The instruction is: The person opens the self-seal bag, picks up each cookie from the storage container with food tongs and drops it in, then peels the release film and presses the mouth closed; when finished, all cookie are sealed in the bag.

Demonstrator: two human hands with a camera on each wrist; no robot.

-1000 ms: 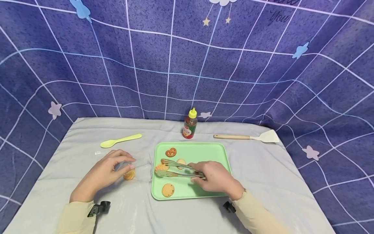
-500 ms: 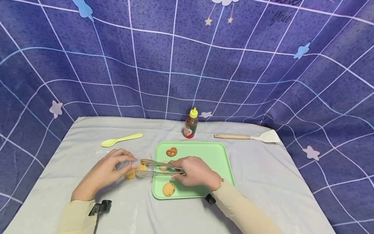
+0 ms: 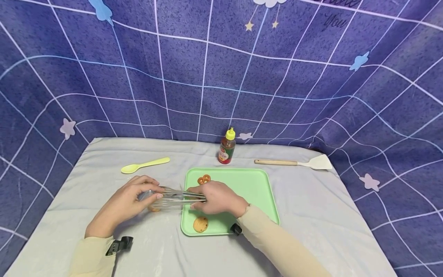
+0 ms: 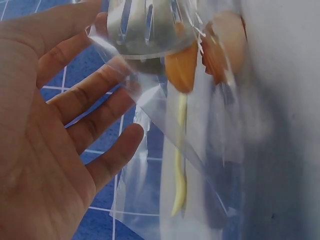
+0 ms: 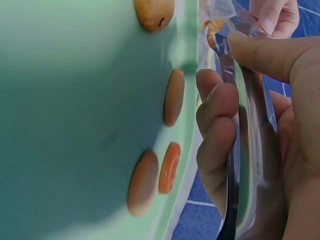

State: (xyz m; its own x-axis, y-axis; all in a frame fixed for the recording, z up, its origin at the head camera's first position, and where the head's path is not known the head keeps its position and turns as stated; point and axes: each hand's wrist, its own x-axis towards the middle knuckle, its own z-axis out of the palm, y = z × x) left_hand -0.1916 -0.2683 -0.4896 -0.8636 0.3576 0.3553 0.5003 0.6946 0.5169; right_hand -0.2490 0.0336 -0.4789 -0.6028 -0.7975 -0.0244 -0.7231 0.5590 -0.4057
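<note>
My left hand [image 3: 135,196] is half open, thumb and fingers curved apart around the mouth of a clear plastic bag [image 4: 142,187], pinching its film. My right hand [image 3: 219,198] curls round a pair of metal tongs [image 5: 260,145], thumb along one arm and fingers along the other. The tongs' slotted ends reach past the tray's left rim to the bag, right by my left fingertips. From my left wrist I see two golden-brown pieces through the film: one swirled piece [image 4: 181,70] just beside the tong end, and another swirled piece [image 4: 227,47] next to it. I can't tell whether the tongs grip either.

The green tray [image 3: 243,177] sits under my right hand. On it lie a pretzel [image 3: 203,179], a round cookie with dark specks [image 3: 200,224], and two plain cookies, one [image 5: 143,185] beside the pretzel. Further back on the tabletop [image 3: 346,215] are a yellow spoon [image 3: 145,165], a yellow-capped sauce bottle [image 3: 226,152] and a white spatula [image 3: 320,162] with a wooden handle.
</note>
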